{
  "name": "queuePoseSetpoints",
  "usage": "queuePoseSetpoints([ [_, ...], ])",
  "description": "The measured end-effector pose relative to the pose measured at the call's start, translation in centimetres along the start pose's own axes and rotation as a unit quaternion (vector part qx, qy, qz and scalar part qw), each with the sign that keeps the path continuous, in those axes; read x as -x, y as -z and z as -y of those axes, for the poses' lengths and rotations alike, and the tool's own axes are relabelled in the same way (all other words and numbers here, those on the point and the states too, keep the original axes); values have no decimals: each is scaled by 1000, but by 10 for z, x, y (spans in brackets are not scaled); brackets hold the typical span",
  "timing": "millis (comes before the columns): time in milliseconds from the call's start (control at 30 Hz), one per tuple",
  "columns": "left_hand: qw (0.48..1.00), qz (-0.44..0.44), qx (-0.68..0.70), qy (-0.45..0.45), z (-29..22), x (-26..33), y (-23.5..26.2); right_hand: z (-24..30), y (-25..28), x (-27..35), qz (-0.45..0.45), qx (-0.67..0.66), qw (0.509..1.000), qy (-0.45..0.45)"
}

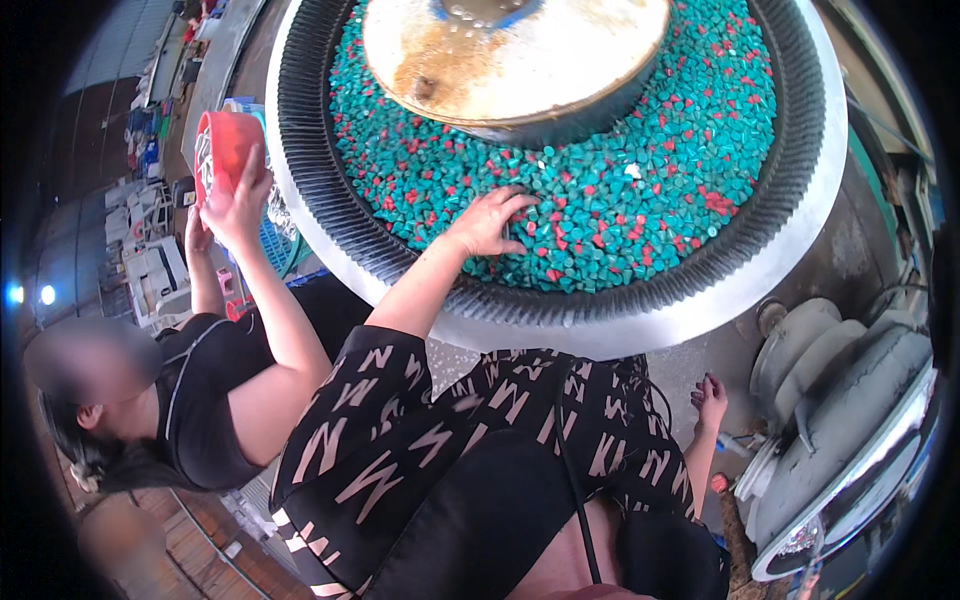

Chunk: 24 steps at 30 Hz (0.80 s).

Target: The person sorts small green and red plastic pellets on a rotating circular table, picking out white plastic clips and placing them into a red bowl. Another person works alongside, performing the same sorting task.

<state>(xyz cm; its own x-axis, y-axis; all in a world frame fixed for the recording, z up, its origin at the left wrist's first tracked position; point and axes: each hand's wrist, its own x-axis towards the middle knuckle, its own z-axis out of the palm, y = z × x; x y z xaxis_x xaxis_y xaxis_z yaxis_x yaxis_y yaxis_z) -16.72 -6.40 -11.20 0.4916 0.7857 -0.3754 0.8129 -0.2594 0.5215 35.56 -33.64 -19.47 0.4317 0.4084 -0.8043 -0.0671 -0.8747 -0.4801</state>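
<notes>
My left hand (490,222) reaches into a round tumbling bowl and rests on a bed of small green and red cone-shaped polishing stones (620,235). Its fingers are spread, the tips down among the stones, and nothing is held. By my right side, outside the bowl, my right hand (710,403) hangs with loosely bent fingers, apart from one another, and nothing in them. The bowl has a black ribbed inner wall (315,200) and a wide pale rim (800,250). A stained round cover (520,65) sits over its middle.
On my left a person in a dark top lifts a red plastic tub (232,150) beside the bowl's rim. A blue basket (275,245) is near that tub. Right of me stands a large grey machine (850,410) with stacked round parts. Cluttered shelves lie farther left.
</notes>
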Motion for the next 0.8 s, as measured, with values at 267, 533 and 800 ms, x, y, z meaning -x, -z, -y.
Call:
queuePoseSetpoints([
  [267, 880, -27, 438, 182, -4, 66, 24, 98, -19, 7, -171, 87, 908, 372],
  [533, 558, -183, 796, 147, -96, 22, 28, 290, -215, 183, 209, 179, 731, 625],
  [800, 566, 0, 809, 156, -128, 6, 12, 287, -251, 163, 150, 191, 727, 643],
])
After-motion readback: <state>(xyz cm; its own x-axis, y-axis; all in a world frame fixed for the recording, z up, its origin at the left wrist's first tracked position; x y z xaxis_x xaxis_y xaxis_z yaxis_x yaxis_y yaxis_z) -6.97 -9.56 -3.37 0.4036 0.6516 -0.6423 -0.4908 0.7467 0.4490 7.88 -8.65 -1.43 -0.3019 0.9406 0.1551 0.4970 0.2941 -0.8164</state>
